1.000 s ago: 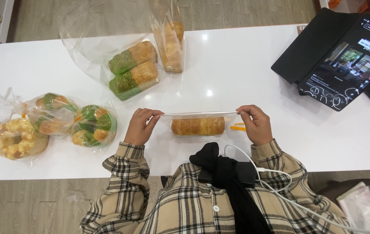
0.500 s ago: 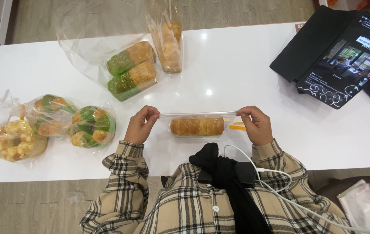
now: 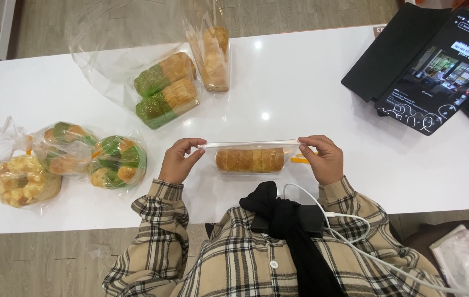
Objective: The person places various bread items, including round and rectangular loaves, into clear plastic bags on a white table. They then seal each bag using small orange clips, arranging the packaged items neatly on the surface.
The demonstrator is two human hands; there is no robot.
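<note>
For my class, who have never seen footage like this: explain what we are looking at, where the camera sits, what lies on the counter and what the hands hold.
There is no machine here. The camera is worn on a person's head and looks straight down at their own two bare hands and plaid sleeves.

The left hand and right hand each pinch one end of a clear bag stretched between them, with a golden bread loaf inside.

On the white counter lie more bagged breads: two green-and-brown loaves, a pale loaf standing in its bag, and round buns at the left. A tablet in a black case sits at the right.
</note>
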